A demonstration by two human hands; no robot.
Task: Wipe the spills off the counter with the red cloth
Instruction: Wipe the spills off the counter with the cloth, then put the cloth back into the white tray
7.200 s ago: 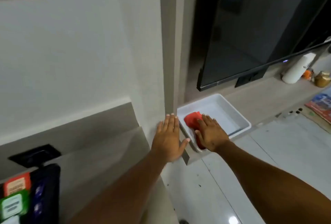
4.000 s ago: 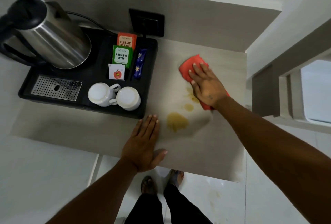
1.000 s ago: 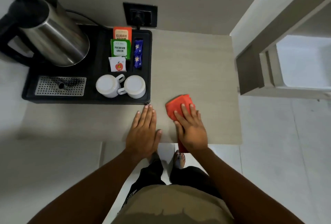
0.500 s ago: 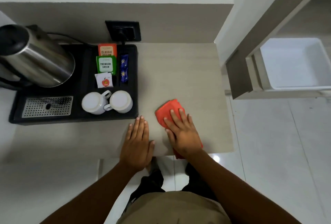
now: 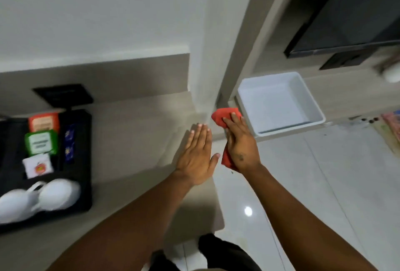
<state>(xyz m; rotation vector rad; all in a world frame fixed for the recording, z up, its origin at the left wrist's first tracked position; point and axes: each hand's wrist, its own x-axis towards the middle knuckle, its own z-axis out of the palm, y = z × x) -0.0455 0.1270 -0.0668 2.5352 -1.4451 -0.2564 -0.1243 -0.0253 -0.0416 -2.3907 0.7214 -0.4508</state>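
My right hand holds the red cloth off the right edge of the beige counter, close to the left rim of a white tray. Part of the cloth hangs below my palm. My left hand lies flat, fingers together, on the counter near its right edge. No spill shows on the visible counter surface.
A black tray on the counter's left holds tea sachets and two white cups. A grey pillar separates the counter from the shelf with the white tray. A dark screen hangs above. Glossy floor tiles lie below.
My right hand lifted the red cloth from the counter's front and carried it right, toward the white tray. The view swung right; my left hand stays flat on the counter.
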